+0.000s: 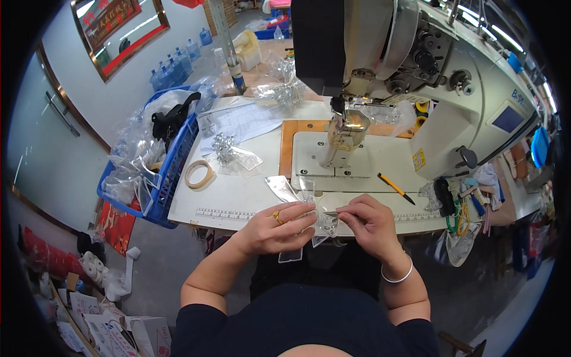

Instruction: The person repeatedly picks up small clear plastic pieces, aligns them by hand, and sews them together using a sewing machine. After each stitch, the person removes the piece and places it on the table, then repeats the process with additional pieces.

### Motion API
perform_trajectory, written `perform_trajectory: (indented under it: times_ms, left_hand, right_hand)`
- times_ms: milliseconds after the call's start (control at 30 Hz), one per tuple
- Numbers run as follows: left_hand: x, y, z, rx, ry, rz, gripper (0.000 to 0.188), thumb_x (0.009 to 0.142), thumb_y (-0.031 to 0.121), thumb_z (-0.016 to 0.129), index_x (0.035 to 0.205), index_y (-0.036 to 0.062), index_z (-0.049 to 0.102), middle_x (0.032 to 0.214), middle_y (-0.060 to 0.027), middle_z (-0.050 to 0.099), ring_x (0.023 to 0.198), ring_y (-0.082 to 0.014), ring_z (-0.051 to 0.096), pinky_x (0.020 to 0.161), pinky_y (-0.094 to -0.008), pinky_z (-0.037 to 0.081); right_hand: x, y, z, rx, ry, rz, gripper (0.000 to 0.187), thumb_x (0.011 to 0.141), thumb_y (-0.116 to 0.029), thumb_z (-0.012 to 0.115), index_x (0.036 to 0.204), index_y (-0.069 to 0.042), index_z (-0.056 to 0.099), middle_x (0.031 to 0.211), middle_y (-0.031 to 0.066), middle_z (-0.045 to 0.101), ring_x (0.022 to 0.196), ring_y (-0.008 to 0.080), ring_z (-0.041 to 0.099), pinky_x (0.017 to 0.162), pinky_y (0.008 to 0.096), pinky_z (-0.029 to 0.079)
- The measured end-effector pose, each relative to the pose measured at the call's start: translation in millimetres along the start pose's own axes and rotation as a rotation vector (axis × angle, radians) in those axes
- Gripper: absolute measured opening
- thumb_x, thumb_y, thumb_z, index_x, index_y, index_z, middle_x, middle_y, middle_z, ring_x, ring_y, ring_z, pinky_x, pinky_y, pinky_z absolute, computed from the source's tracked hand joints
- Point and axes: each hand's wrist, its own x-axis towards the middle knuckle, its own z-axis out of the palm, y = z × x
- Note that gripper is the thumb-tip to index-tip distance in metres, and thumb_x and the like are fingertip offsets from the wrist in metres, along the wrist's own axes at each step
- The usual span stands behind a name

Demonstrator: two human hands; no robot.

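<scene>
At the table's front edge, my left hand [284, 227], with a gold ring, closes on pieces of transparent plastic [327, 225]. Strips of the same material stick out above and below its fingers. My right hand [370, 223], wearing a bangle, is just to the right. It pinches a small pointed metal tool [331, 213] whose tip meets the plastic; its exact kind is too small to tell. Beyond the hands stands a post-bed sewing machine [342, 143]. A bunched pile of transparent plastic pieces [225, 149] rests farther left on the white table [250, 184].
A tape roll [199, 174] and paper sheets [238, 122] lie to the left, beside a blue crate [169, 160] full of plastic. An orange pen [396, 188] is right of the machine's base. Scissors with green handles [458, 217] hang near the right edge.
</scene>
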Motion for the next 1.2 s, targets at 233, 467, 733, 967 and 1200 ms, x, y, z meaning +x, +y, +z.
perform_trajectory:
  times_ms: [233, 467, 733, 967, 1200]
  left_hand:
    - [-6.4, 3.9, 1.1, -0.093, 0.083, -0.187, 0.026, 0.071, 0.000, 0.067, 0.096, 0.0061, 0.062, 0.104, -0.0085, 0.060, 0.101, -0.0243, 0.061, 0.082, -0.0319, 0.054]
    - [-13.6, 25.5, 46.0, -1.610, 0.814, -1.639, 0.048, 0.081, 0.009, 0.067, 0.122, 0.0029, 0.044, 0.102, -0.0103, 0.060, 0.094, -0.0192, 0.059, 0.085, -0.0338, 0.047]
    - [0.8, 54.3, 72.8, -1.647, 1.096, -1.669, 0.041, 0.087, 0.020, 0.062, 0.122, 0.0126, 0.043, 0.107, -0.0046, 0.056, 0.098, -0.0156, 0.054, 0.080, -0.0300, 0.043]
    - [-27.2, 15.4, 58.1, -1.745, 0.606, -1.505, 0.028, 0.091, 0.017, 0.055, 0.115, 0.0025, 0.051, 0.110, -0.0124, 0.060, 0.103, -0.0240, 0.059, 0.090, -0.0388, 0.048]
    - [-31.4, 15.1, 55.9, -1.742, 0.903, -1.578, 0.023, 0.090, 0.010, 0.057, 0.111, 0.0023, 0.053, 0.108, -0.0099, 0.060, 0.102, -0.0224, 0.059, 0.089, -0.0361, 0.050]
  right_hand:
    - [-1.6, 14.0, -2.1, 0.145, 0.157, 0.002, 0.010, 0.082, -0.006, 0.063, 0.092, -0.004, 0.064, 0.082, 0.0064, 0.059, 0.071, 0.0155, 0.058, 0.064, 0.0251, 0.045]
    - [-30.9, 57.5, 61.6, 1.056, 0.453, 0.247, 0.038, 0.082, -0.012, 0.065, 0.115, 0.000, 0.049, 0.076, -0.0029, 0.043, 0.062, 0.0051, 0.040, 0.057, 0.0182, 0.037]
    - [-14.1, 18.9, 75.2, 0.959, 0.028, 0.588, 0.028, 0.081, -0.008, 0.068, 0.104, 0.003, 0.059, 0.084, 0.0046, 0.062, 0.069, 0.0077, 0.053, 0.063, 0.0205, 0.044]
    - [10.4, 29.2, 29.6, 0.720, -0.305, 0.543, 0.022, 0.079, -0.007, 0.070, 0.098, 0.003, 0.066, 0.085, 0.0038, 0.066, 0.078, 0.0081, 0.059, 0.073, 0.0220, 0.047]
    - [9.1, 59.1, 26.3, 0.861, -0.098, 0.582, 0.023, 0.082, -0.014, 0.067, 0.098, 0.002, 0.063, 0.082, 0.0056, 0.065, 0.060, 0.0042, 0.046, 0.054, 0.0170, 0.037]
